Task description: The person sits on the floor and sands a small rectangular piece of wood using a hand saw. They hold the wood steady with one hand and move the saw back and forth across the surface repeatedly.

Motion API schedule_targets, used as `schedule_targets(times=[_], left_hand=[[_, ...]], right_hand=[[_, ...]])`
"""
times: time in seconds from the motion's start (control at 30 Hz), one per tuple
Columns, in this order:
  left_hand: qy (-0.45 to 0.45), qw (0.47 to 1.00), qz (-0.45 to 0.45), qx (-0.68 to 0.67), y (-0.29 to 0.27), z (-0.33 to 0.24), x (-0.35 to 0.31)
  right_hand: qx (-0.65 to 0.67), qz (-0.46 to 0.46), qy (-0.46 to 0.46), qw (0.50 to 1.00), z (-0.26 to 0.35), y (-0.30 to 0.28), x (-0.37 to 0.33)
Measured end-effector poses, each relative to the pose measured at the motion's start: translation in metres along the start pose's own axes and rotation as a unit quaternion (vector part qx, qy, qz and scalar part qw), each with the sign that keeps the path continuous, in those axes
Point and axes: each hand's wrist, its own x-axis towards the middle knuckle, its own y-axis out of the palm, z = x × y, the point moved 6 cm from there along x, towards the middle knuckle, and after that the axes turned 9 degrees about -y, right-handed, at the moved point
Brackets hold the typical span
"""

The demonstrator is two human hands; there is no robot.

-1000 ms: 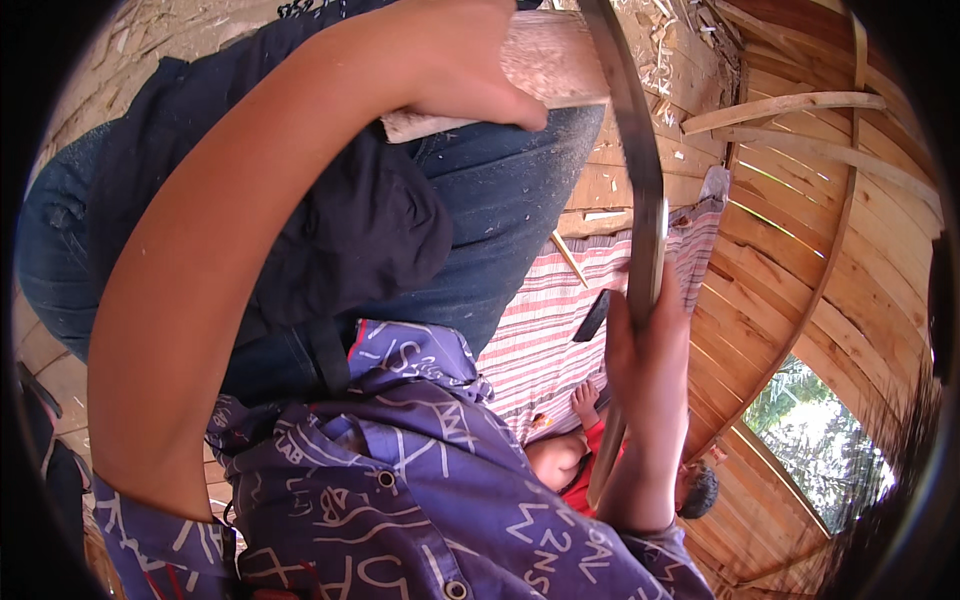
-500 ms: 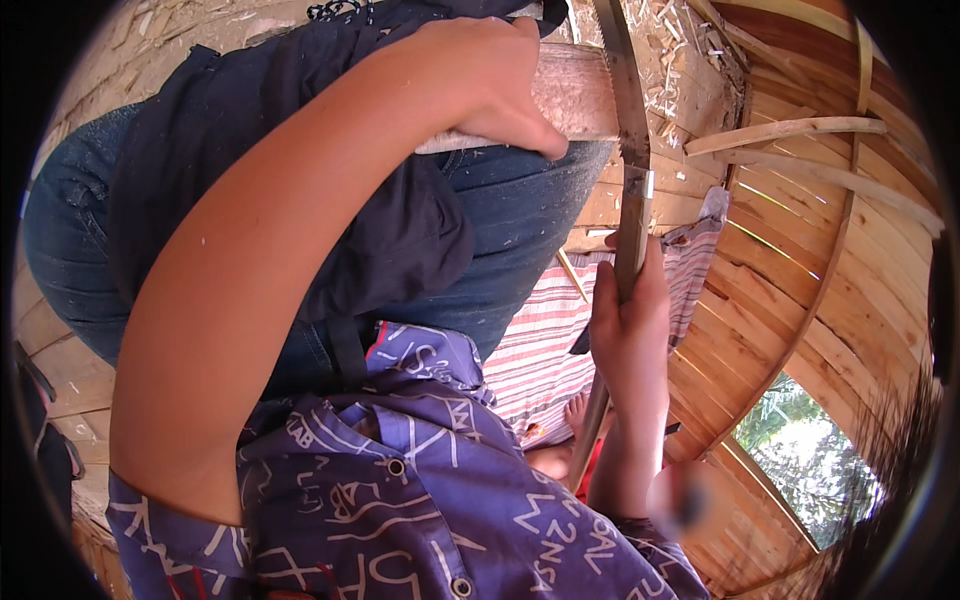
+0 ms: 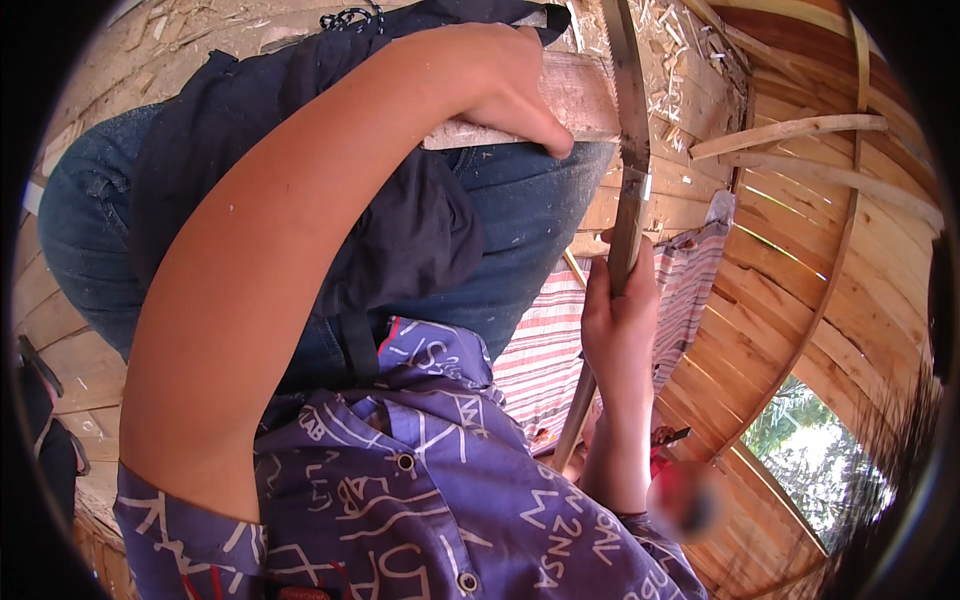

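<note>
My left hand (image 3: 510,95) grips a pale wooden board (image 3: 585,90), its thumb over the near edge. The board lies across my thigh, and its right end sticks out past my hand. Right beside that end stands the curved, toothed blade of a handsaw (image 3: 627,90), its teeth facing the board. Whether the teeth touch the wood cannot be made out. My right hand (image 3: 622,310) is wrapped round the saw's long wooden handle (image 3: 628,225), whose tail runs back beside my forearm. The far tip of the blade leaves the picture at the top.
Wood chips (image 3: 670,60) litter the plank floor beyond the saw. A striped cloth (image 3: 545,340) lies right of my legs. Curved wooden strips (image 3: 790,133) stand out by the plank wall (image 3: 770,290). Another person (image 3: 675,480), holding a dark object, is near my right forearm.
My right hand has shifted slightly left, and the saw leans a little differently beside the board. My left hand keeps its grip. The whole view has moved slightly.
</note>
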Motion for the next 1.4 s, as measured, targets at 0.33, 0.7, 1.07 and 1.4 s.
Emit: schedule_targets(times=[0.33,0.7,1.07,1.4], left_hand=[[-0.016,0.999,0.031,0.005,-0.011,-0.002,-0.003],[-0.062,0.929,0.322,-0.171,-0.058,0.031,-0.027],[-0.191,0.977,-0.09,0.025,-0.148,0.077,-0.022],[-0.121,0.95,-0.288,0.017,-0.166,0.075,-0.023]], right_hand=[[0.082,-0.026,0.01,0.996,-0.01,0.008,0.003],[0.054,-0.091,-0.119,0.987,0.008,0.0,0.047],[0.159,-0.199,0.048,0.966,-0.039,-0.008,0.086],[0.124,-0.191,0.012,0.974,-0.016,0.023,0.089]])
